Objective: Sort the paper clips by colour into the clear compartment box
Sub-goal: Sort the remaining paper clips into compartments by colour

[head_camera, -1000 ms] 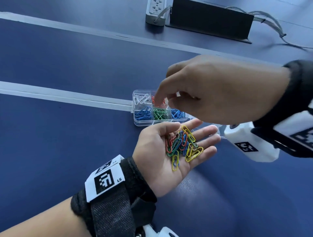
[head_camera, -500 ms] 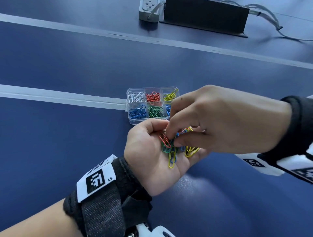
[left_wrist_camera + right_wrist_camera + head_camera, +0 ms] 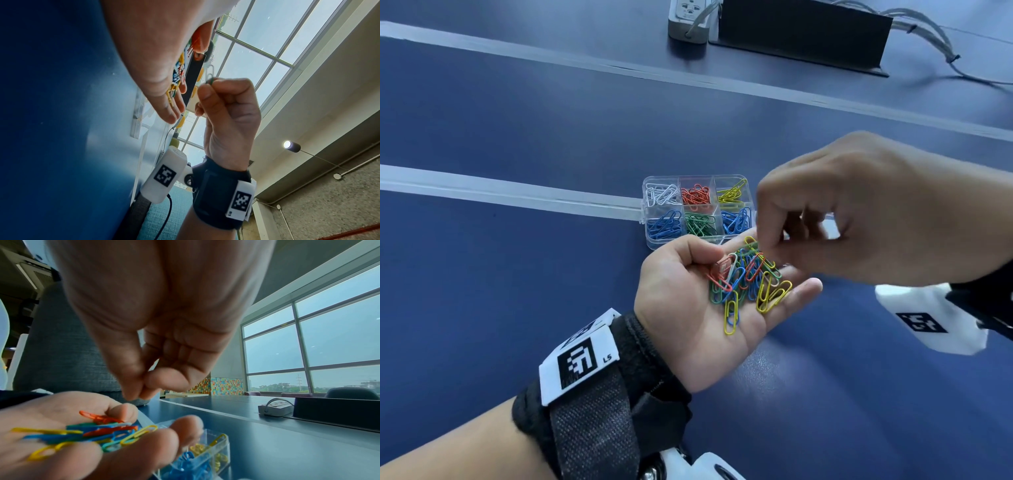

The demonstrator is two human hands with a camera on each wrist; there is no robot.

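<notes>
Pinching one green paper clip (image 3: 210, 80) between right hand (image 3: 873, 209) thumb and forefinger, right of centre frame. Cupping mixed loose clips (image 3: 748, 279) in upturned left hand (image 3: 709, 301), mid-frame. Holding sorted colours in compartment box (image 3: 697, 245), just above. Handful remaining; judged partway.

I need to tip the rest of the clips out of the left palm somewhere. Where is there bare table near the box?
Bare blue table lies left of the clear compartment box, below the white strip, and beyond the box up to the far strip. Crowded: the box's right and near sides, where the left hand cupping loose clips and the right hand sit.
</notes>
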